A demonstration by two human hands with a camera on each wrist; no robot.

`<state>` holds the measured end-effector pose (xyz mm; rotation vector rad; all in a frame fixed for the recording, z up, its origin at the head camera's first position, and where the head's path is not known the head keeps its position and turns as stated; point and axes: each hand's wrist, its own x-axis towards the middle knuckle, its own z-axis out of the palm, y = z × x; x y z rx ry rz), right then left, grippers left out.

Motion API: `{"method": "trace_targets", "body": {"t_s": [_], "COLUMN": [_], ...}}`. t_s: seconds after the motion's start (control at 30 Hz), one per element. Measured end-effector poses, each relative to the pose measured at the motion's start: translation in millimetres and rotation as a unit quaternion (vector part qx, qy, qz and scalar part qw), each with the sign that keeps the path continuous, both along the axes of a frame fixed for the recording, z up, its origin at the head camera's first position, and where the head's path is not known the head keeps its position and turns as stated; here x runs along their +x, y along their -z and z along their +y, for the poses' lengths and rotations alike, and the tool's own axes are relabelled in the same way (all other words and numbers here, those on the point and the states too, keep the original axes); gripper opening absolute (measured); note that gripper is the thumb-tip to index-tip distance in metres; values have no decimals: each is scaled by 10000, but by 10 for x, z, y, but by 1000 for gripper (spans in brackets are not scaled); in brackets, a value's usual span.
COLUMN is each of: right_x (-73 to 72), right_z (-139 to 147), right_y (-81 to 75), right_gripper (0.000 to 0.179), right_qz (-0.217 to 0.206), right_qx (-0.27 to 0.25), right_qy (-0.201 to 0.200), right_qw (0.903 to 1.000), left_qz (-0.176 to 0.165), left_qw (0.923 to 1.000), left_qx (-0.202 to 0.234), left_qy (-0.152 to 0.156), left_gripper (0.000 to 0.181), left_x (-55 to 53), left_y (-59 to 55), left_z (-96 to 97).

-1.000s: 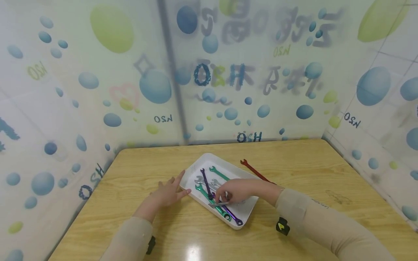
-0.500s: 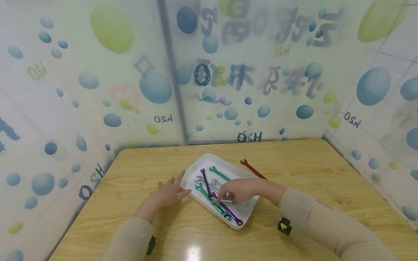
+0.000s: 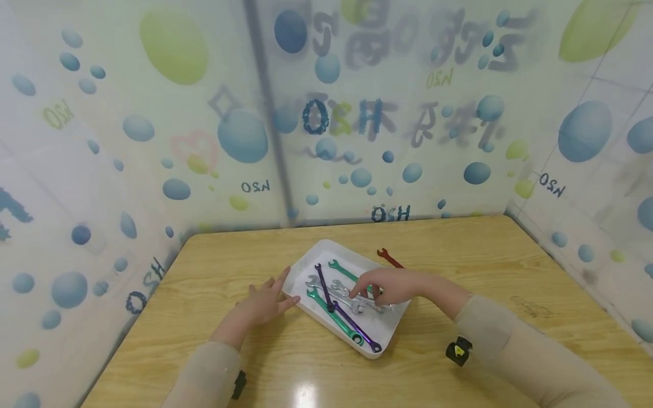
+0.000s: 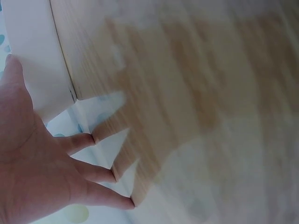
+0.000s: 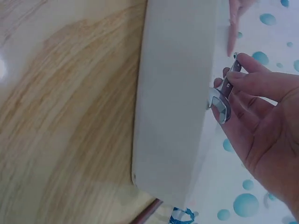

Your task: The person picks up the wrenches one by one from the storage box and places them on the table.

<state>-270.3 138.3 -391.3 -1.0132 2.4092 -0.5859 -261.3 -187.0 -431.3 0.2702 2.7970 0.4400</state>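
In the head view, a white tray [image 3: 391, 335] holds several combination wrenches: a teal-green wrench [image 3: 331, 320] and a purple wrench [image 3: 359, 330] at the near side, a dark purple wrench [image 3: 323, 286] across a silver one [image 3: 334, 292], and another green one [image 3: 343, 270] at the far side. My right hand [image 3: 390, 285] is over the tray's right part. The right wrist view shows it pinching a silver wrench [image 5: 226, 88] between thumb and fingers, open end downward. My left hand [image 3: 260, 309] touches the tray's left corner, fingers straight and spread; its fingertips rest on the tabletop [image 4: 187, 93].
A red wrench [image 3: 389, 258] lies on the wooden table [image 3: 229, 249] behind the tray, partly hidden by the right forearm. Printed wall panels [image 3: 408, 113] with blue and green bubbles enclose the table at the back and sides.
My right hand has moved a little up and to the right with the silver wrench, uncovering more wrenches in the tray. The left hand stays at the tray's corner.
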Motion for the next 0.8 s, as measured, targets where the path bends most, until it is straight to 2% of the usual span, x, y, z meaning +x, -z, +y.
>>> {"method": "trace_targets", "body": {"t_s": [0.13,0.43,0.67,0.8], "right_x": [-1,-15,-24,5], "right_z": [129,323,537,671], "right_y": [-60,-147,-145,-115], "right_gripper": [47,47,46,47], "right_qz": [87,139,228,291], "right_qx": [-165,-363,-466,-551], "right_qy": [185,321,648,781], "right_qw": [9997,9987,9965,9950], "left_qz": [7,-35,-30,-19], "left_qw": [10000,10000,10000,10000], "left_qx": [10,-29,-47,20], "left_qy": [-26,-49,-66,36], "left_gripper": [88,87,88,86], "left_x": [-23,-37,-25,-16], "left_y": [-7,0,-4,8], "left_z": [27,24,3,3]}}
